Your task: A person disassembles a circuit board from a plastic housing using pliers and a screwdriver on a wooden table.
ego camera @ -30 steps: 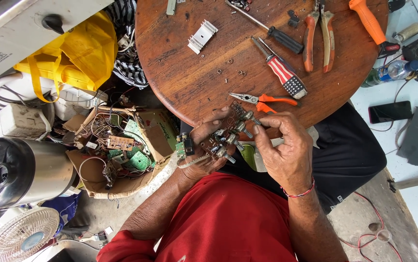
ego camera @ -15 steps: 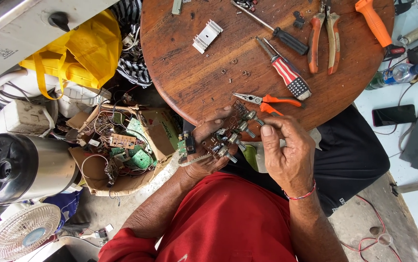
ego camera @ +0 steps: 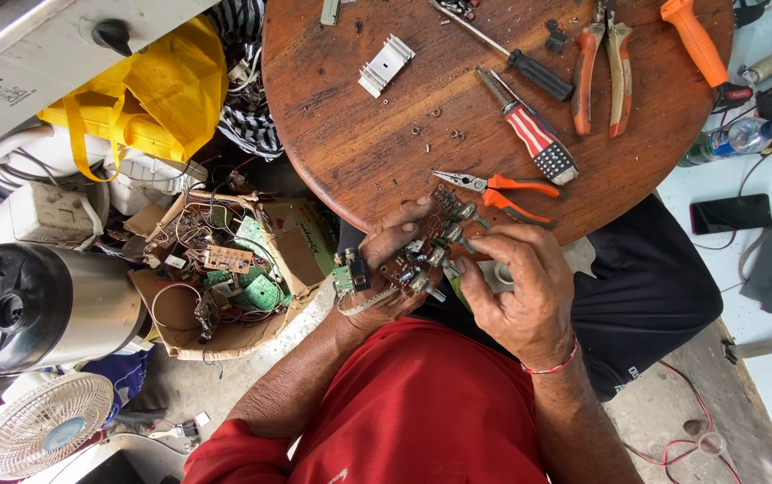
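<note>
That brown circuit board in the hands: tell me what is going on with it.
A person in a red shirt holds a brown circuit board with a row of metal knob shafts over their lap, at the edge of a round wooden table. The left hand cradles it from below; the right hand has its fingers on the shafts. Orange-handled needle-nose pliers lie just beyond.
</note>
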